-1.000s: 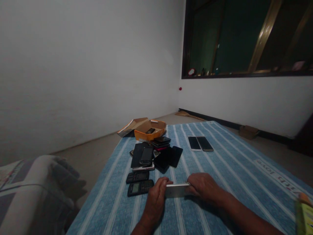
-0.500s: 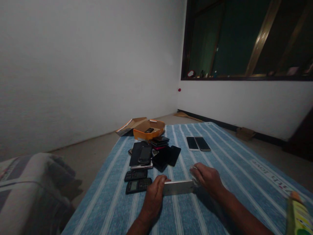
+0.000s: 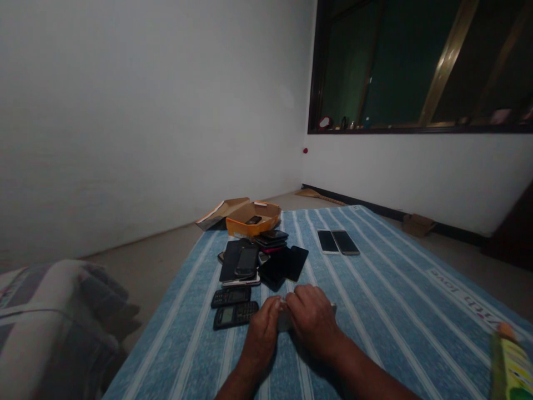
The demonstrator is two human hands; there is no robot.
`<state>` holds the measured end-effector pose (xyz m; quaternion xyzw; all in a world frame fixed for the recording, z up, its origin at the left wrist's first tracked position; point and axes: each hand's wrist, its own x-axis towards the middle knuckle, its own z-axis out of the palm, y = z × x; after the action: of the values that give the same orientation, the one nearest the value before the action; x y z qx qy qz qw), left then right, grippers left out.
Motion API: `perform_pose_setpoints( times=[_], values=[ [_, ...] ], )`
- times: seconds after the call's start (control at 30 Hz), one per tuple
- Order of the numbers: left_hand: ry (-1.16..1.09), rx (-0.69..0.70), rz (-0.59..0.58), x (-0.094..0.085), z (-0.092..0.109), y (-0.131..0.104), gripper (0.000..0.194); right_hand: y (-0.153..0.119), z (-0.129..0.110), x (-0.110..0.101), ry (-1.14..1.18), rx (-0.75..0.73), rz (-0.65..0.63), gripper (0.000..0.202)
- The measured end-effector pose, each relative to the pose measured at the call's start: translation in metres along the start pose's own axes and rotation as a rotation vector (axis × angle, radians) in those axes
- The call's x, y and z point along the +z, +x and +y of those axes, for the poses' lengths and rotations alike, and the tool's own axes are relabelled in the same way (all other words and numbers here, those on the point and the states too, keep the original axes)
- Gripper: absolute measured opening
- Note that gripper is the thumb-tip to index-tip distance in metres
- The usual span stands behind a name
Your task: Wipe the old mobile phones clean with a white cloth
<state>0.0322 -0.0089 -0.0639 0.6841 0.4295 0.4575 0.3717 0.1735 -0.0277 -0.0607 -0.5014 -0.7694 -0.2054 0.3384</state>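
Your left hand (image 3: 263, 328) and right hand (image 3: 313, 318) are bare, and your forearms (image 3: 361, 368) are uncovered as far as visible.

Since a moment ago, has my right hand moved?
Yes: judged against the pair of phones lying side by side, your right hand has moved left, closer to your left hand.

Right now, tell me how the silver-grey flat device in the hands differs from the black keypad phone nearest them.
The silver-grey flat device is tilted up; the black keypad phone lies flat, face up. The left hand and right hand cover most of the device, while the phone's screen and keys show.
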Motion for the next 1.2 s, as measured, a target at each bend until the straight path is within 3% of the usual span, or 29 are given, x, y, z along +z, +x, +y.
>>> perform_pose_setpoints(
  times=[0.2,0.43,0.63,0.83,1.03,1.2],
  values=[
    [-0.018,-0.002,-0.003,0.0,-0.001,0.0,0.038,-0.005,-0.008,-0.018,0.141,0.017,-0.107,0.013],
    [0.018,0.004,0.004,-0.001,0.001,0.003,0.038,-0.003,0.001,-0.019,0.372,0.133,-0.233,0.014],
    [0.044,-0.004,0.005,-0.002,-0.002,0.005,0.04,0.005,0.012,-0.024,0.285,0.044,-0.363,0.005],
    [0.029,-0.003,0.013,-0.001,-0.003,0.003,0.039,-0.001,0.017,-0.028,0.118,-0.005,-0.287,0.009],
    [0.027,-0.006,0.019,0.0,0.001,0.003,0.041,-0.007,0.013,-0.022,0.081,-0.003,-0.374,0.012],
    [0.002,-0.015,0.017,0.0,-0.001,0.002,0.042,0.007,0.01,-0.016,0.142,-0.076,-0.436,0.014]
  ],
)
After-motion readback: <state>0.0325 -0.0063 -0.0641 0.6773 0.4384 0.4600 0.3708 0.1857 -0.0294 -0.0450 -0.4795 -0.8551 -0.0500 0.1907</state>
